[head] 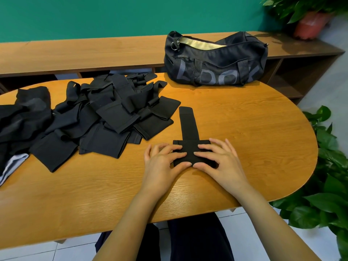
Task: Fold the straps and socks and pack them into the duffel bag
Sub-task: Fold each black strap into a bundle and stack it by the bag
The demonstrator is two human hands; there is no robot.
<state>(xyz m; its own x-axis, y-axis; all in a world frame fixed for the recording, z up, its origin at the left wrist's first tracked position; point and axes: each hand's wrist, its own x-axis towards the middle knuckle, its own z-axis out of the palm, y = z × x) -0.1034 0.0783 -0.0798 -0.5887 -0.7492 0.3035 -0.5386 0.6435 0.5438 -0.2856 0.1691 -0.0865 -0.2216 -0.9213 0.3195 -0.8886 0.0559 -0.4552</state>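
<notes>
Black strap flat on wooden tabletop, on the near side of the duffel bag and well apart from it, narrow tail pointing toward the bag. Both flat and spread: left hand and right hand, fingers fairly straight, pressing down on the strap's wide end, thumbs at its near edge, nothing gripped. Judged mid-fold on this one strap. Bag unzipped, pale lining showing; contents hidden, so cannot tell whether anything packed. Left of the bag and nearer: loose heap of straps, unfolded. Farther left of the bag again: dark bundle, probably socks, unsorted. Estimate: early stage, with most folding and all visible packing left.
</notes>
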